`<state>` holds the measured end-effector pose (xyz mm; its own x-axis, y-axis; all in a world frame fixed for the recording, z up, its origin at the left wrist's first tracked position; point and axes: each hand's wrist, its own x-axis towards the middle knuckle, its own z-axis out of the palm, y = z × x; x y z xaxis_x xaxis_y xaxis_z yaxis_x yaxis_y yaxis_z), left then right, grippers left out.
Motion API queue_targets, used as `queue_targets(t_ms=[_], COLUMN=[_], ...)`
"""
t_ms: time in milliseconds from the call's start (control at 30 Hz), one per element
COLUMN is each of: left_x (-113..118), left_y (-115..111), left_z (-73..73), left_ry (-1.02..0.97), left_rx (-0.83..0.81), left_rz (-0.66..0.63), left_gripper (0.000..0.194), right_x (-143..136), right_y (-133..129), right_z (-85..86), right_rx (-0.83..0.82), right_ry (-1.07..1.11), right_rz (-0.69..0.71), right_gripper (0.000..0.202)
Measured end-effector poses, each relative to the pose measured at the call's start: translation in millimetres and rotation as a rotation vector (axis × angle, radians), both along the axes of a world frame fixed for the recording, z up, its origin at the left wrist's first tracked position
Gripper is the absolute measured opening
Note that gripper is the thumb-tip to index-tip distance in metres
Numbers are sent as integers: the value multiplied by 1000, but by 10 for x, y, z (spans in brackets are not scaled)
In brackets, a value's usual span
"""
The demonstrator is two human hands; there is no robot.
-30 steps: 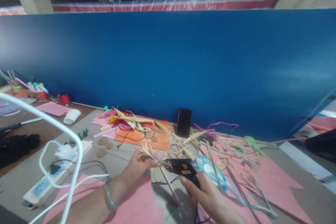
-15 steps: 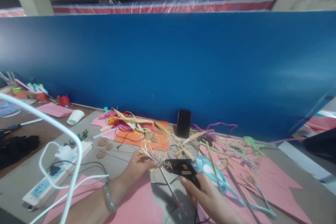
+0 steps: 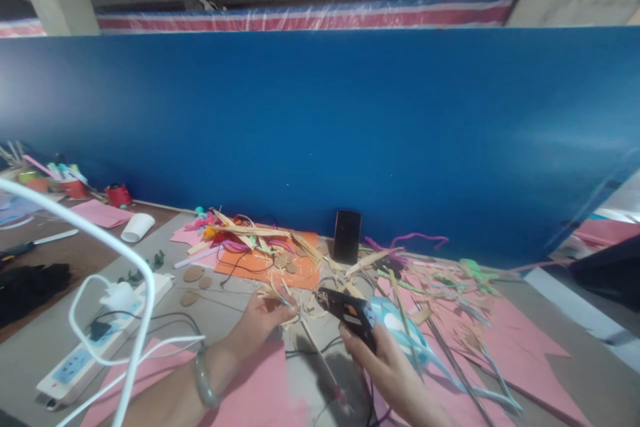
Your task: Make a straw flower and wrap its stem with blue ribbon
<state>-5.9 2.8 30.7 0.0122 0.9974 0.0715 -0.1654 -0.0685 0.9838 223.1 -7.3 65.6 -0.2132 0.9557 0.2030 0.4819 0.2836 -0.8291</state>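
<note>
My left hand (image 3: 267,317), with a bangle at the wrist, is closed on a bundle of pale dry husk strips (image 3: 274,290). A thin stick (image 3: 316,349) slants down to the right from the bundle towards a pinkish end. In my right hand (image 3: 377,360) is a black glue gun (image 3: 350,312), gripped by its handle. Its nozzle points left, a short way from the bundle and apart from it. Whether a finger presses the trigger is hidden. Behind the glue gun lies a roll of light blue ribbon (image 3: 393,327).
A dark phone (image 3: 347,237) leans against the blue partition (image 3: 310,113). Husk strips and craft pieces lie on orange paper (image 3: 245,265). A power strip (image 3: 83,353) and a white cable (image 3: 143,267) are at left, near a white cup (image 3: 138,227). Pink sheets (image 3: 520,327) spread at right.
My right hand has drawn the glue gun's nozzle slightly away from the bundle and tipped it upward. My left hand keeps its hold, shifting only a little with the view.
</note>
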Motion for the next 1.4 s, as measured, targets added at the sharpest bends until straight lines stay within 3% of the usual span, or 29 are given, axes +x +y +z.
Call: queue_targets(t_ms=[133, 333, 533, 667, 800, 933, 1033, 1233, 1400], left_x=[20, 54, 65, 64, 68, 92, 119, 130, 119], left_y=[-43, -71, -74, -105, -122, -147, -172, -189, -174], left_z=[42, 31, -81, -93, -104, -110, -99, -117, -139], left_ry=[4, -71, -106, -69, -61, -48, -64, -94, -108], left_rx=[-27, -89, -71, -74, -13, 15, 8, 21, 25], left_rz=[-29, -103, -109, -97, -65, -70, -102, -145, -169], left_gripper=[16, 22, 22, 22, 24, 20, 20, 19, 21], right_x=[64, 55, -17, -85, -278, -430, -455, -427, -396], right_y=[90, 250, 292, 143, -92, -213, -217, -187, -182], right_z=[-166, -459, -508, -390, -297, -281, -295, -362, -370], right_rx=[27, 209, 318, 474, 204, -57, -110, 96, 322], right_ry=[-239, -478, -644, -480, -183, 44, 109, 120, 44], right_rz=[-17, -34, -92, -27, 116, 129, 79, -16, 28], right_gripper=[26, 30, 33, 21, 10, 18, 26, 25, 20])
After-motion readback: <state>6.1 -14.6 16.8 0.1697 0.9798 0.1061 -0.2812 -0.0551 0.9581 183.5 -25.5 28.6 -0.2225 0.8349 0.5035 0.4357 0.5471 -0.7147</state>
